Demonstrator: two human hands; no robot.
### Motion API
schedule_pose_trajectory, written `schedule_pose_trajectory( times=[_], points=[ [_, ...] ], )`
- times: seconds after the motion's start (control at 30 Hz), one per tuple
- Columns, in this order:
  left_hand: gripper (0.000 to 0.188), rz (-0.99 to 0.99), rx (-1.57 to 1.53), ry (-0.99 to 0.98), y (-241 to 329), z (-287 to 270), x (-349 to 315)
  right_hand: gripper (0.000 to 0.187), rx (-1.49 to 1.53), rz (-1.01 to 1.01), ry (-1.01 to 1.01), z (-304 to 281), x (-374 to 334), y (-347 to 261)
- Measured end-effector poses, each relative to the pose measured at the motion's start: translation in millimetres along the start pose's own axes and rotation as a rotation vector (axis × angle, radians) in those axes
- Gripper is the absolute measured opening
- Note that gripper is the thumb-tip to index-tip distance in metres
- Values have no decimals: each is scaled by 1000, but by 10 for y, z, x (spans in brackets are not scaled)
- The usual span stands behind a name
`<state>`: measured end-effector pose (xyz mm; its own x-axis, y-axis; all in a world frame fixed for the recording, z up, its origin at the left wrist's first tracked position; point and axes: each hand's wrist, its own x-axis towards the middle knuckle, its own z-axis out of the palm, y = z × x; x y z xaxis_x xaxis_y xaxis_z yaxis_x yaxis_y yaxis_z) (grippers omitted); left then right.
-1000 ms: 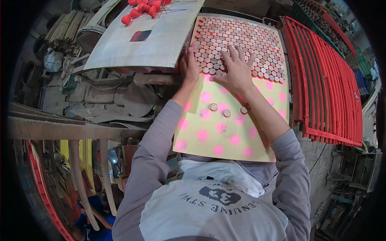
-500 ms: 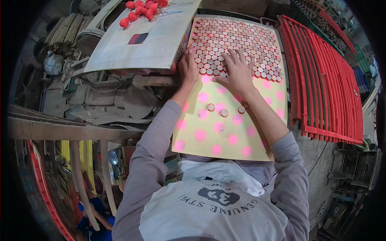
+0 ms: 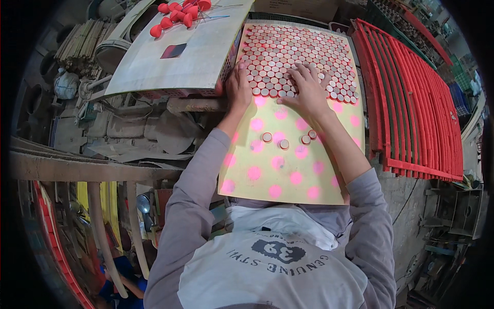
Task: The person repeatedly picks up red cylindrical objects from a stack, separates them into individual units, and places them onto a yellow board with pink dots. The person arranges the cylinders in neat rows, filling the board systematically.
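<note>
A dense block of small round pieces, pale on top with red sides, covers the far part of a yellow board marked with pink dots. My left hand lies along the block's left edge, fingers stretched forward and holding nothing. Spread over the block's near edge, my right hand touches the pieces with its fingertips, thumb out to the left. Several loose pieces lie nearer to me, among them a single one left of the middle and a touching pair beside my right forearm.
To the left, a pale panel carries a cluster of red cone-shaped pieces on thin sticks. A rack of red slats stands close on the right. Wooden rails cross the lower left, where another person's blue clothing shows.
My right hand has shifted slightly to the right along the block's near edge. Both loose pieces by my right forearm now show more plainly. The left hand stays at the block's edge.
</note>
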<state>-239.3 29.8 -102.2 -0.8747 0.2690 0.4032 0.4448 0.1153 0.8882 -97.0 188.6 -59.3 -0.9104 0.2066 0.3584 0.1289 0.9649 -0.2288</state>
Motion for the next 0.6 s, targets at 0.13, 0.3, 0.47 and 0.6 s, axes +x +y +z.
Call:
schedule_pose_trajectory(
  times=[0.13,0.3,0.47,0.6],
  points=[
    [58,-13,-9,11,20,1,-10,86,33,-4,-5,-23,-39,-26],
    [58,-1,-7,-3,29,-4,-3,91,3,11,-12,-27,-35,80],
    [58,7,15,1,37,-11,-14,96,-5,-11,6,-59,-58,198],
    [58,-28,11,-8,4,-4,-10,99,-32,16,6,-45,-53,296]
  ],
)
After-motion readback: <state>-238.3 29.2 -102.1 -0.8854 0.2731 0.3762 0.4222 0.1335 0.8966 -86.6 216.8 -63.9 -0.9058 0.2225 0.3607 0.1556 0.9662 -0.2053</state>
